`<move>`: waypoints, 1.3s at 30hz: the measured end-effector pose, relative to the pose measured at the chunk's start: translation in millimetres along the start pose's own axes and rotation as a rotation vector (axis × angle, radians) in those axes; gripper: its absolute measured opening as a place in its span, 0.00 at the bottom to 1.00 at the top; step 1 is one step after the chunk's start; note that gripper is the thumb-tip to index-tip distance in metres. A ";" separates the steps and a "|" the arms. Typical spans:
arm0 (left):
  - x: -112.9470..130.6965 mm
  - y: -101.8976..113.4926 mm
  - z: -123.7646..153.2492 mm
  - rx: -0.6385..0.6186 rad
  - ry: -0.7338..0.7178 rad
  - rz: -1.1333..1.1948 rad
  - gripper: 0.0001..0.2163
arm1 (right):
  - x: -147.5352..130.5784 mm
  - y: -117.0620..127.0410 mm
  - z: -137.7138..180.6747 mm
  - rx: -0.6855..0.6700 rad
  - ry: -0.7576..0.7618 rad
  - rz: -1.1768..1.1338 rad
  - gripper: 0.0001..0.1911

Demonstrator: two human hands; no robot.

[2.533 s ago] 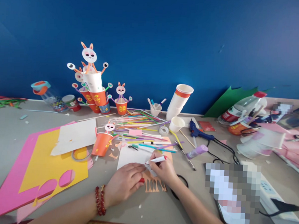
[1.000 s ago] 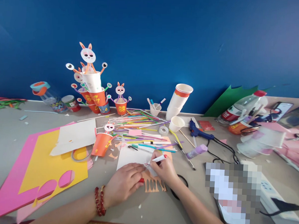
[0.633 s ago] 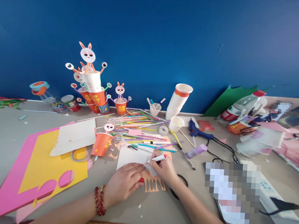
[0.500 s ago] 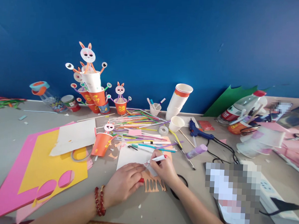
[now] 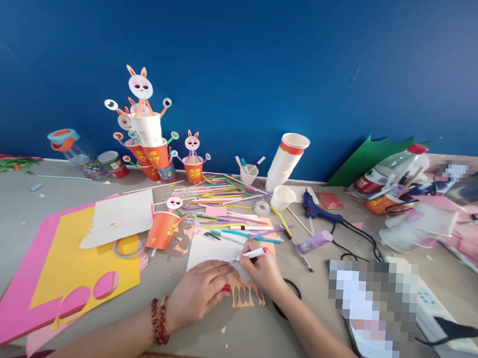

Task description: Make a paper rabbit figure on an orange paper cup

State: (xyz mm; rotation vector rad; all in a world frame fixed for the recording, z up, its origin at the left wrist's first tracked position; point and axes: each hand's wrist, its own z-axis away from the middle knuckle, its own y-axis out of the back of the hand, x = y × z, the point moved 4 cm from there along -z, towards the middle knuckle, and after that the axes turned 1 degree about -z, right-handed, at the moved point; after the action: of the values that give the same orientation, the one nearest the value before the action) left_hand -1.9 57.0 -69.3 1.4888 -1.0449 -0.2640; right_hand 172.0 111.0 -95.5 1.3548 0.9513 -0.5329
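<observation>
Marker [image 5: 254, 253] pinched in right fingers [image 5: 249, 267]; left fingers [image 5: 218, 279] hold cap [image 5: 226, 288]; red outline [image 5: 233, 261] newly visible.

Card sheets [image 5: 77, 256] lie left on the table [image 5: 198, 340], a paper sheet [image 5: 203, 252] near the middle, a glue stick [image 5: 316, 242] right; straws [image 5: 222, 196] spread along the paper sheet's far side.

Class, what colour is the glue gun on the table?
The glue gun is dark blue, seen best in the head view.
</observation>
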 end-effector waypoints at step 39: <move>-0.1 -0.8 -0.7 0.003 0.003 -0.004 0.10 | -4.4 -1.0 -0.1 -0.020 0.020 0.056 0.04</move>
State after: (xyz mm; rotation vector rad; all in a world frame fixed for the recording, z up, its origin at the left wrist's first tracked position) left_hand -1.1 57.4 -69.9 1.4939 -1.0406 -0.2637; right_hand 168.7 110.1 -92.5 1.3667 0.9302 -0.4672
